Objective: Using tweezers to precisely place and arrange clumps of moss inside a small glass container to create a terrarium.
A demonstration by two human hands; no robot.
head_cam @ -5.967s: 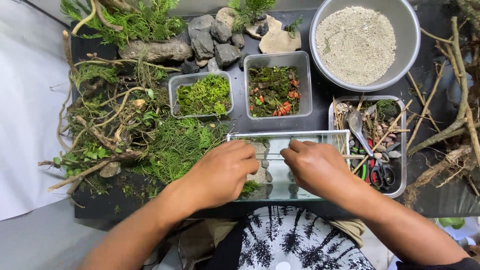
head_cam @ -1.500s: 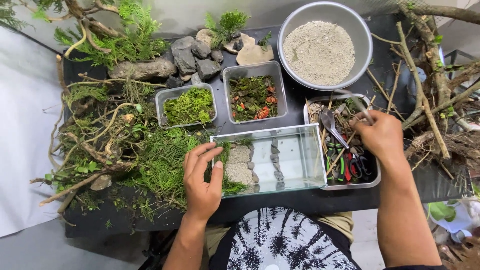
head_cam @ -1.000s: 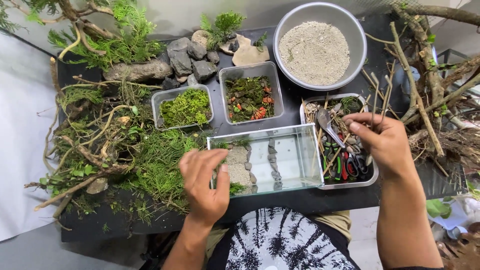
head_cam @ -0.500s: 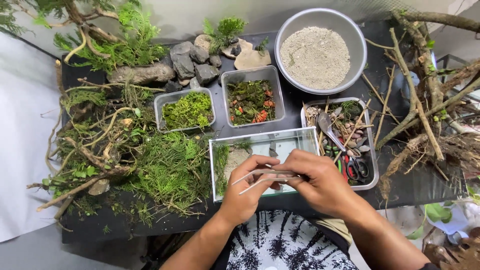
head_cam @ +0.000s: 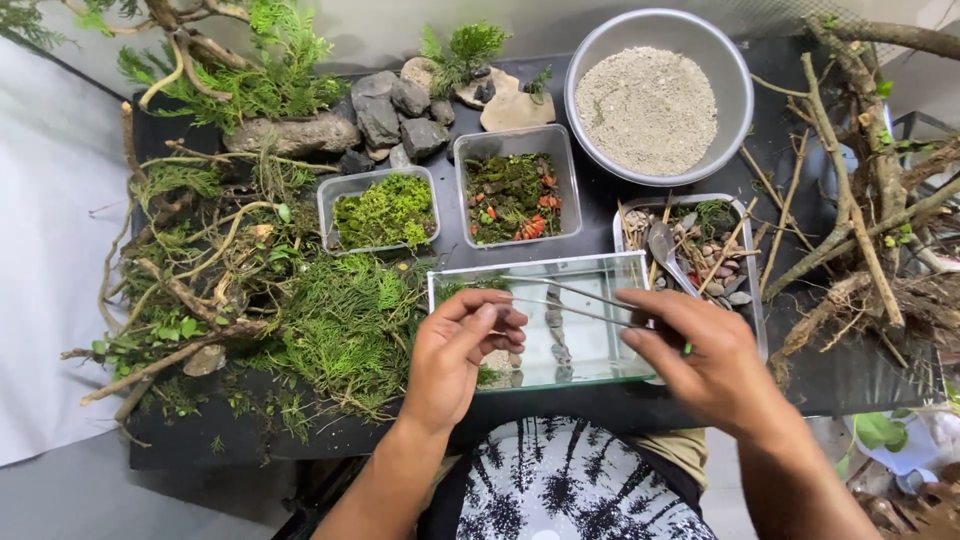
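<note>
My right hand (head_cam: 705, 365) pinches long tweezers (head_cam: 575, 300) over the glass tank (head_cam: 600, 345) at the tabletop's near edge; my left hand (head_cam: 460, 350) closes on their tips. A slip could knock the glass

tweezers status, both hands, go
Right hand pinches long tweezers; left hand fingers their tips. Both over glass tank. Nothing blocking.

The light was bright, even and soft, casting only faint shadows. The picture was sharp at the centre. Branches (head_cam: 870, 200) bowed slightly near the edges.
</note>
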